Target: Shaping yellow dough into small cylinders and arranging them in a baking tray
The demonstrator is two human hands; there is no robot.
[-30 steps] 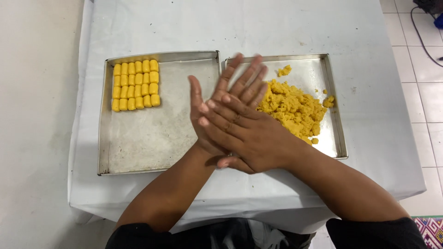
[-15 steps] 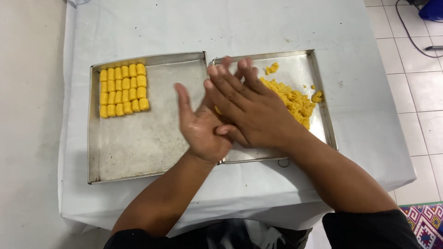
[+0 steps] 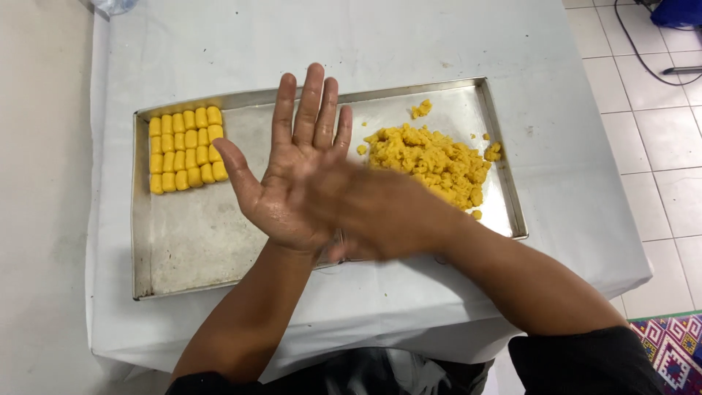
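the left hand (image 3: 292, 175) is held palm up above the two metal trays, where they meet, its fingers (image 3: 311, 99) stretched out straight and close together, thumb spread off to the side. the palm looks wet or oily. it grips nothing. the right hand (image 3: 380, 212) lies across the heel of the left palm, touching it, and is blurred with motion, so i cannot tell how far its fingers are open or whether a bit of dough sits between the two palms (the contact itself is plain enough).

the loose yellow dough (image 3: 431, 161) sits in a crumbly heap in the right tray (image 3: 504, 168), just beyond the right hand, with a few small crumbs scattered around it near the far and right edges. neither hand touches the heap.

in the left tray (image 3: 190, 234) a block of small yellow shaped pieces (image 3: 184, 148) stands in neat rows in the far left corner, well apart from the hands. both trays rest side by side on a table covered with a white cloth (image 3: 365, 44). a tiled floor (image 3: 651, 124) shows to the right, and a patterned mat (image 3: 673, 344) lies at the lower right corner.
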